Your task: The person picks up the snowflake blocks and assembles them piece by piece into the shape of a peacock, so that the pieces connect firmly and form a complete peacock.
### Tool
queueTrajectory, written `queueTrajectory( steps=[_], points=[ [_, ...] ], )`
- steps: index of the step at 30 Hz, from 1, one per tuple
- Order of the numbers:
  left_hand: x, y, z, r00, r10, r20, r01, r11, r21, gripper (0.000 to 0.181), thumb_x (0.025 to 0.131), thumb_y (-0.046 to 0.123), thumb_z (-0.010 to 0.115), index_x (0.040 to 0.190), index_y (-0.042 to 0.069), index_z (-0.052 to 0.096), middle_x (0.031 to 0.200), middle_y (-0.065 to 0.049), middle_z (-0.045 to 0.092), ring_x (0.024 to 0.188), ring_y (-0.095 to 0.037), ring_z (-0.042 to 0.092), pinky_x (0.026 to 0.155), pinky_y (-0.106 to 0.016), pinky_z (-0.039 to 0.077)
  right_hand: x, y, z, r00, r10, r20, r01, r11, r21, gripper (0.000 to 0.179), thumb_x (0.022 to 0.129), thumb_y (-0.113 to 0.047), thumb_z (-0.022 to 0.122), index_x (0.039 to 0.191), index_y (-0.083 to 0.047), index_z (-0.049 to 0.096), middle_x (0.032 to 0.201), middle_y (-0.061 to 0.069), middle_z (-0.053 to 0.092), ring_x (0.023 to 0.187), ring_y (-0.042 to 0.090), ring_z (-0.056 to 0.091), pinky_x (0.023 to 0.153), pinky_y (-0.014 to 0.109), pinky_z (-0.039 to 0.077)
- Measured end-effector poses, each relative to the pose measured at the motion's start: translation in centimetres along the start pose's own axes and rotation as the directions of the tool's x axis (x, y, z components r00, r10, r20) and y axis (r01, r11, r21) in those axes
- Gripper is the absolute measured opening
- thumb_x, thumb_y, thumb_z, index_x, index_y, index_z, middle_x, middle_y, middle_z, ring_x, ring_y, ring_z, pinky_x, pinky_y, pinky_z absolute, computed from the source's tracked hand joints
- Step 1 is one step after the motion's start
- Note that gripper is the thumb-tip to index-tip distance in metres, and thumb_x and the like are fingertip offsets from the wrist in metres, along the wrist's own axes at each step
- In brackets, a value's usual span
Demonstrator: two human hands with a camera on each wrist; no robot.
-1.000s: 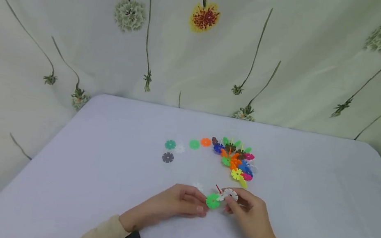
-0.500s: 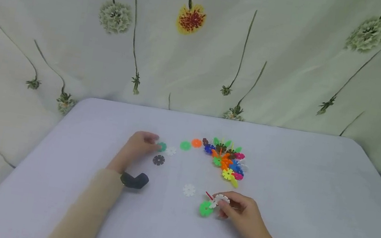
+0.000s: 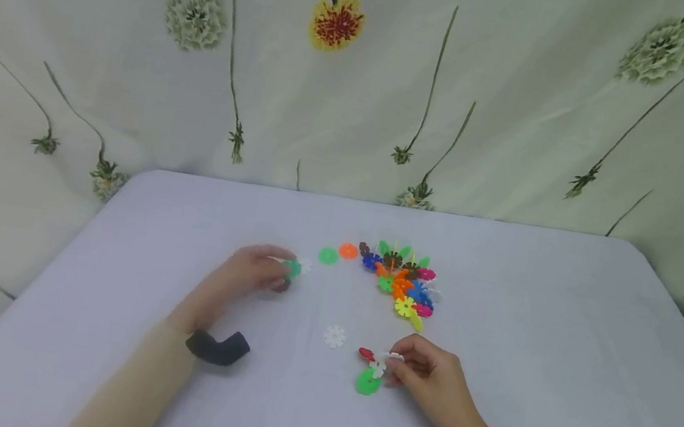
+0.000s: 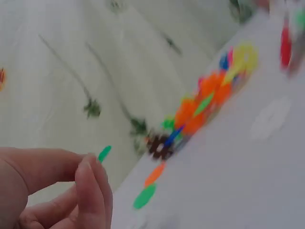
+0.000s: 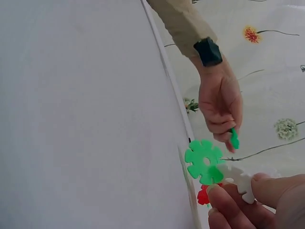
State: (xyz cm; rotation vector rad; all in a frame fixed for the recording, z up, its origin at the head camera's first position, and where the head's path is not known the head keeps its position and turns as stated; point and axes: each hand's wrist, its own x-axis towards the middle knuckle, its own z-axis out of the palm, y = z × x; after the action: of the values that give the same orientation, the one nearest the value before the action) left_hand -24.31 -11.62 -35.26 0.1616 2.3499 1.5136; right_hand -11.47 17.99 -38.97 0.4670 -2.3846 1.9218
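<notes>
My left hand (image 3: 240, 283) pinches a teal-green notched snowflake disc (image 3: 293, 269) between thumb and fingers, at the left of the table. In the left wrist view that disc (image 4: 105, 153) shows edge-on at the fingertips. My right hand (image 3: 439, 382) grips a small joined piece by its white disc (image 5: 244, 185). Attached to this piece are a bright green disc (image 5: 204, 160) and a red disc (image 3: 367, 354). The fingers partly cover its white parts. A grey disc (image 3: 281, 285) lies half hidden by my left hand, with a pale white disc (image 3: 307, 265) beside it.
A multicoloured cluster of joined discs (image 3: 400, 286) lies behind the right hand. Flat on the white table (image 3: 535, 311) are a green disc (image 3: 328, 255), an orange disc (image 3: 348, 250) and a white disc (image 3: 334, 336). A flower-print cloth (image 3: 523, 85) hangs behind.
My left hand has left the joined piece, reached back and left, and lifted the teal-green disc. My right hand keeps its hold, and the piece has turned so the red disc shows its face.
</notes>
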Motion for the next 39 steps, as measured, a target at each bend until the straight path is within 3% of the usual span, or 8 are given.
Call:
queueTrajectory(
  steps=[2,4,8,12,20,32,35,39],
  points=[
    [-2.0,0.5,1.7,0.991,-0.010,0.137,0.030,0.989,-0.146,0.041,0.087,0.027,0.067,0.120,0.005,0.058,0.109,-0.009,0.063,0.099,-0.022,0.061,0.091,-0.036,0.045,0.0,0.1,0.2,1.000,-0.019,0.000,0.019,1.000,-0.018,0.011,0.085,-0.002,0.067,0.095,-0.002,0.063,0.080,0.004,0.068,0.064,0.018,0.066,0.063,0.031,0.055],
    [-3.6,1.0,3.9,0.970,0.019,0.241,0.033,0.977,-0.209,0.041,0.087,0.025,0.068,0.119,0.001,0.059,0.105,-0.008,0.065,0.095,-0.021,0.063,0.089,-0.033,0.047,0.0,0.1,0.4,0.999,-0.038,-0.005,0.038,0.999,-0.037,0.010,0.085,-0.003,0.067,0.095,-0.003,0.064,0.080,0.003,0.068,0.064,0.017,0.066,0.063,0.031,0.055],
    [-4.9,1.5,7.6,0.932,0.053,0.359,0.061,0.952,-0.299,0.033,0.089,0.013,0.065,0.113,-0.007,0.059,0.089,-0.012,0.068,0.080,-0.022,0.067,0.080,-0.032,0.052,0.0,0.1,0.7,0.997,-0.072,-0.012,0.071,0.995,-0.075,0.007,0.086,-0.005,0.067,0.093,-0.005,0.066,0.078,0.001,0.067,0.064,0.016,0.066,0.061,0.030,0.055],
    [-5.1,1.7,9.1,0.936,0.037,0.350,0.074,0.951,-0.301,0.026,0.088,0.009,0.065,0.108,-0.007,0.060,0.079,-0.012,0.068,0.072,-0.020,0.067,0.075,-0.030,0.053,0.0,0.0,0.8,0.993,-0.118,-0.015,0.115,0.988,-0.100,0.006,0.086,-0.004,0.066,0.091,-0.006,0.067,0.077,-0.002,0.067,0.065,0.015,0.066,0.061,0.029,0.055],
    [-5.5,1.9,9.3,0.959,0.030,0.281,0.052,0.959,-0.278,0.024,0.086,0.011,0.068,0.103,-0.005,0.061,0.074,-0.011,0.068,0.069,-0.020,0.067,0.071,-0.027,0.053,-0.1,-0.1,1.1,0.976,-0.210,-0.049,0.204,0.973,-0.108,0.012,0.081,0.004,0.068,0.090,-0.004,0.069,0.078,0.001,0.068,0.066,0.014,0.067,0.061,0.026,0.055],
    [-5.7,1.9,9.7,0.958,0.007,0.286,0.085,0.947,-0.310,0.022,0.086,0.010,0.067,0.099,-0.005,0.057,0.073,-0.011,0.067,0.068,-0.018,0.067,0.067,-0.023,0.053,-0.2,-0.2,1.4,0.955,-0.297,-0.017,0.288,0.936,-0.200,0.014,0.079,0.006,0.070,0.087,-0.006,0.069,0.077,-0.002,0.068,0.066,0.008,0.066,0.061,0.023,0.054],
    [-5.9,2.0,9.8,0.960,0.011,0.279,0.080,0.946,-0.314,0.020,0.086,0.008,0.067,0.097,-0.005,0.057,0.073,-0.011,0.067,0.068,-0.019,0.067,0.067,-0.024,0.053,-0.2,-0.4,1.4,0.944,-0.331,-0.001,0.321,0.916,-0.242,0.017,0.078,0.008,0.070,0.088,-0.006,0.069,0.077,-0.003,0.067,0.066,0.007,0.064,0.061,0.020,0.053],
    [-6.3,2.3,10.1,0.966,0.019,0.259,0.072,0.938,-0.339,0.018,0.086,0.005,0.066,0.096,-0.006,0.057,0.075,-0.013,0.068,0.068,-0.019,0.067,0.066,-0.024,0.053,-0.3,-0.5,1.5,0.909,-0.418,0.006,0.399,0.864,-0.306,0.023,0.074,0.011,0.072,0.089,-0.006,0.068,0.076,-0.002,0.066,0.065,0.008,0.063,0.061,0.018,0.052]
  ],
)
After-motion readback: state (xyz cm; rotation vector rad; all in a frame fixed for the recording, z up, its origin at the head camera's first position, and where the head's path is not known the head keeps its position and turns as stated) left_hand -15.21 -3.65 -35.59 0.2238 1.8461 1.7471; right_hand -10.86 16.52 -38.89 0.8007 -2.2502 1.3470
